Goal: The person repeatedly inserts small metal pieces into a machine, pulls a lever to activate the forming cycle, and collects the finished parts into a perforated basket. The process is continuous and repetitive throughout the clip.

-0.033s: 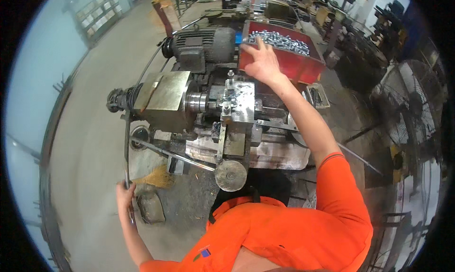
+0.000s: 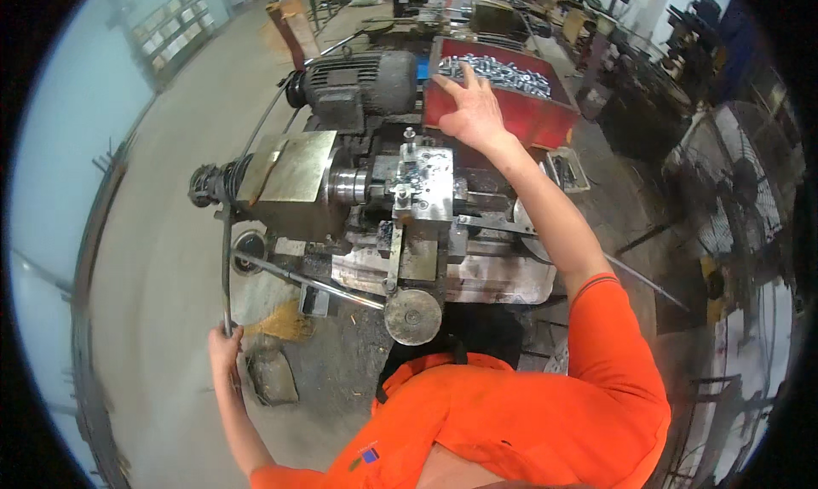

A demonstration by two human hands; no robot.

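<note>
At the left, my left hand point(image 2: 225, 351) is closed around the lower end of a long dark lever rod point(image 2: 227, 272), which runs up to the left end of a small lathe-like machine. My right hand point(image 2: 474, 117) reaches out over the near edge of a red bin point(image 2: 545, 118), its fingers spread and nothing visible in them. Small shiny metal parts point(image 2: 511, 76) fill the bin. Between my arms lies the machine's greasy metal tool block point(image 2: 433, 182), beside the bright round spindle point(image 2: 348, 185). Whether my right fingertips touch the bin or the parts I cannot tell.
A grey motor point(image 2: 362, 84) sits behind the machine. Close to my body is a round metal handwheel point(image 2: 413, 316), with a long bar point(image 2: 315, 284) slanting to its left. A straw broom point(image 2: 283, 321) lies on the floor. To the right stands a fan point(image 2: 737, 178).
The machine and bin sit very slightly further left in the picture. Both hands keep nearly the same place and pose.
</note>
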